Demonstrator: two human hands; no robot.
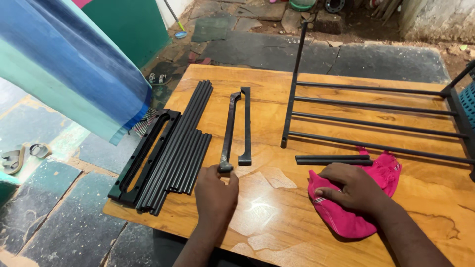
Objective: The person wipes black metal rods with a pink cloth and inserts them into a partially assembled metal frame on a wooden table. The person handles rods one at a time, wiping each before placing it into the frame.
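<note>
My left hand (pixel 215 194) pinched near end of long black metal bracket (pixel 228 132) — near table's (pixel 277 227) front edge; right hand (pixel 350 190) lay flat, fingers spread, on crumpled pink cloth (pixel 354 217).

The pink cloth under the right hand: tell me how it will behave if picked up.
The pink cloth lies crumpled, so it likely droops floppy and light. Pressed flat under the right hand, it probably slides on the glossy wooden table without rolling.
</note>
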